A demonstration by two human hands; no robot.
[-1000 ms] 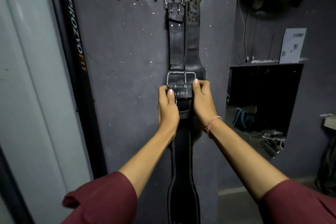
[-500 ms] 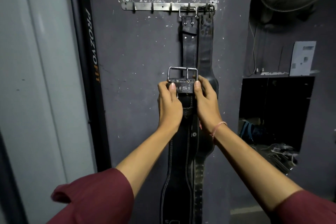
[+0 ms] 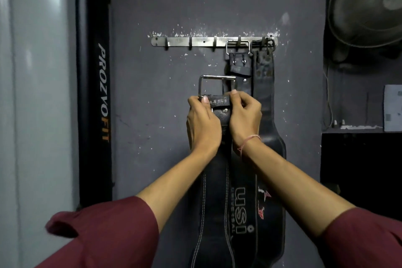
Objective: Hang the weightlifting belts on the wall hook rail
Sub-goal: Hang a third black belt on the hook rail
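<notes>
— What kind of place is shown?
— A gym is indicated: weightlifting belts [image 3: 264, 80] are hung on a wall hook rail [image 3: 178, 41], and a black pad [image 3: 93, 102] marked PROZVOFIT is seen alongside.

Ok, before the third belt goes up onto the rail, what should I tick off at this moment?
1. Grip: left hand and right hand both hold the third belt just under its buckle: ok.
2. Free hook beside the hung belts is bare: ok.
3. Buckle at hook height: it sits below the rail: not ok.
4. Middle belt has its metal loop over a hook: ok.
5. Right belt seated on its hook: cannot tell, too dark.
</notes>
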